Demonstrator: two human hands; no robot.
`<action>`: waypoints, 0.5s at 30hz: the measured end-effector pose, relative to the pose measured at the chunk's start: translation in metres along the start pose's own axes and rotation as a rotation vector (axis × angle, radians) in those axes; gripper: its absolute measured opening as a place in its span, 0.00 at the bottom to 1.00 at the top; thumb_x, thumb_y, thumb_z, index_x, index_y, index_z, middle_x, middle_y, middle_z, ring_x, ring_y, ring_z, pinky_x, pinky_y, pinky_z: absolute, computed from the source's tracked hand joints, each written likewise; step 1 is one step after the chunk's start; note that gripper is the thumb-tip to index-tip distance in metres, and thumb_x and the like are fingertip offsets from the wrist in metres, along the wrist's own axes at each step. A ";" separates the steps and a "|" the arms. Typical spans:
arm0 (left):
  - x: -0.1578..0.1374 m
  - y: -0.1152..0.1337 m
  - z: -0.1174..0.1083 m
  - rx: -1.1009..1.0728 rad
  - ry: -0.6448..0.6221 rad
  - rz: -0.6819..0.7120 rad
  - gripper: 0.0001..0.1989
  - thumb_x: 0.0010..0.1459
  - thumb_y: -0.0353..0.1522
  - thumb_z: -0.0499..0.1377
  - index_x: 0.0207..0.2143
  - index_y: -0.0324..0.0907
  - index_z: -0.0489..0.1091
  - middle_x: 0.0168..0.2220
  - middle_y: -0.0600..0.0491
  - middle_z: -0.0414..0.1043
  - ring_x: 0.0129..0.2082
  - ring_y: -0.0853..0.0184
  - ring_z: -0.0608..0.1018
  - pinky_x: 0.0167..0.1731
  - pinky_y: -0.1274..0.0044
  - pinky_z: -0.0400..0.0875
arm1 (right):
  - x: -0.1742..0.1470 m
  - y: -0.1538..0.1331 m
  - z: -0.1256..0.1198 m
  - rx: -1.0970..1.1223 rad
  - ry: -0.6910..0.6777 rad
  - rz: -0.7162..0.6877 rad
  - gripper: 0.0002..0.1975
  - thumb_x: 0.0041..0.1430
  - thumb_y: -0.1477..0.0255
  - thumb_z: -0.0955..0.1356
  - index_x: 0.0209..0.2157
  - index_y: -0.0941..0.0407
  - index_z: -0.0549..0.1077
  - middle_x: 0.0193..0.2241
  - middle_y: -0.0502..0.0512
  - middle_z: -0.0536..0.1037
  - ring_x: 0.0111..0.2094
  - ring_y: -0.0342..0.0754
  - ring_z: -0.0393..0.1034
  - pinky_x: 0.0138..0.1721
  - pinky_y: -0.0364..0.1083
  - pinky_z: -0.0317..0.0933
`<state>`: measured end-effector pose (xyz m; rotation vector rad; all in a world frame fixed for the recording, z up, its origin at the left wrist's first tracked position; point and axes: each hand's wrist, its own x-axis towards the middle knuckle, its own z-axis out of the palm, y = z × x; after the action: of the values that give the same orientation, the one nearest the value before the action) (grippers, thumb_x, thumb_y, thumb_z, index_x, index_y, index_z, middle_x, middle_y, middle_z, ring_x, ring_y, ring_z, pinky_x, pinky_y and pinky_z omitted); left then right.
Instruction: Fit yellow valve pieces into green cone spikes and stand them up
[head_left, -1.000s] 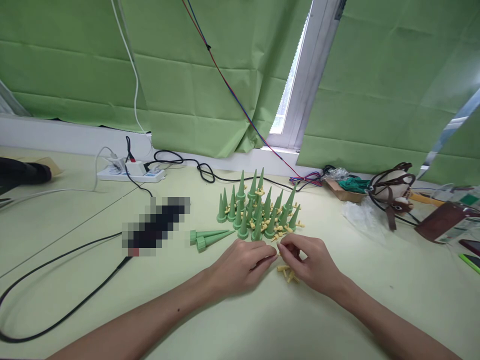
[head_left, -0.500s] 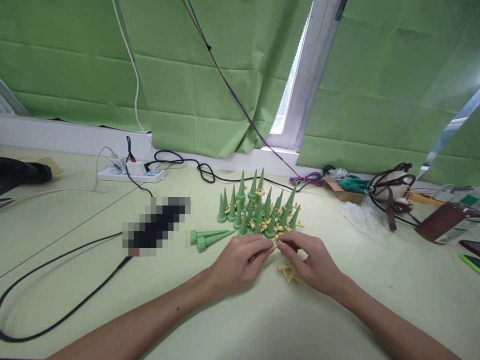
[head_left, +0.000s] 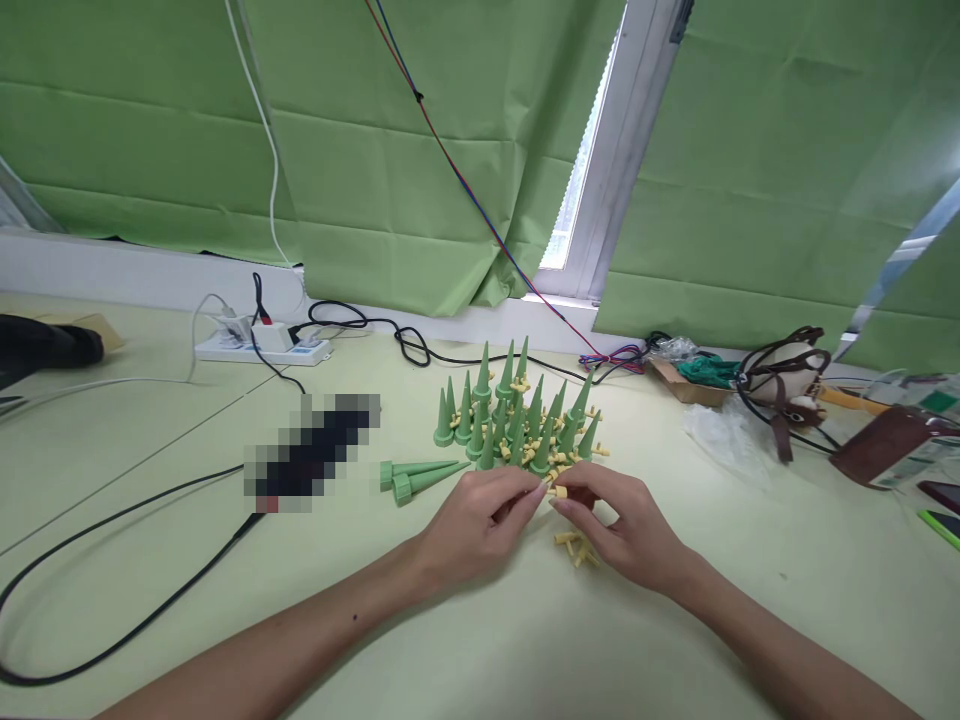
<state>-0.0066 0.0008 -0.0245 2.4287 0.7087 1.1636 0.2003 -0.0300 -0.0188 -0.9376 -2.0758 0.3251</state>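
Observation:
Between my fingertips is a small yellow plastic fitting point(head_left: 559, 492). My left hand point(head_left: 480, 525) pinches its left end with thumb and index finger. On the other side, my right hand point(head_left: 622, 520) has thumb and index finger around its right end. Just below the right fingers lies a small heap of yellow fittings point(head_left: 576, 547) on the table. Beyond both hands stands a cluster of green cone-shaped spikes point(head_left: 517, 420), many with yellow fittings sticking out near their bases. Two green spikes point(head_left: 420, 480) lie on their sides left of that cluster.
On the pale table point(head_left: 300, 640), a blurred-out dark object point(head_left: 315, 455) with a black cable lies at left. A white power strip point(head_left: 262, 345) is behind it. Clear plastic bags point(head_left: 724, 435), a cardboard box point(head_left: 686, 385) and a brown case point(head_left: 892, 445) sit at right.
My right thumb and index finger have parted slightly, so more of the yellow fitting shows between the hands. Both arms stay nearly in place.

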 end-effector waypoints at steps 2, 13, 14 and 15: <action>0.000 -0.001 0.001 0.010 -0.009 0.011 0.13 0.68 0.29 0.51 0.31 0.39 0.70 0.24 0.56 0.67 0.23 0.73 0.66 0.26 0.80 0.61 | 0.000 0.000 0.000 -0.001 -0.002 -0.013 0.05 0.68 0.71 0.64 0.40 0.55 0.70 0.27 0.51 0.72 0.25 0.44 0.65 0.27 0.43 0.63; 0.000 -0.002 0.000 0.004 0.011 -0.010 0.11 0.68 0.29 0.51 0.35 0.40 0.72 0.29 0.54 0.74 0.27 0.71 0.72 0.29 0.79 0.66 | 0.000 0.001 0.000 -0.042 0.029 -0.021 0.05 0.68 0.72 0.64 0.37 0.55 0.70 0.26 0.51 0.71 0.25 0.44 0.63 0.27 0.43 0.61; 0.000 -0.002 0.000 0.004 0.013 -0.006 0.11 0.68 0.29 0.51 0.35 0.40 0.72 0.29 0.54 0.74 0.27 0.71 0.72 0.29 0.79 0.65 | 0.000 0.001 0.000 -0.043 0.028 -0.022 0.05 0.68 0.72 0.64 0.37 0.55 0.70 0.26 0.51 0.71 0.25 0.44 0.63 0.27 0.43 0.61; 0.000 -0.001 0.000 0.003 0.019 -0.002 0.11 0.68 0.29 0.51 0.35 0.40 0.72 0.28 0.54 0.74 0.26 0.72 0.72 0.28 0.79 0.65 | 0.000 0.001 0.000 -0.044 0.030 -0.024 0.05 0.68 0.72 0.64 0.37 0.55 0.70 0.26 0.51 0.71 0.24 0.44 0.63 0.27 0.43 0.61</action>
<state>-0.0070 0.0016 -0.0256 2.4222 0.7194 1.1866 0.2005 -0.0293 -0.0192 -0.9376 -2.0727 0.2524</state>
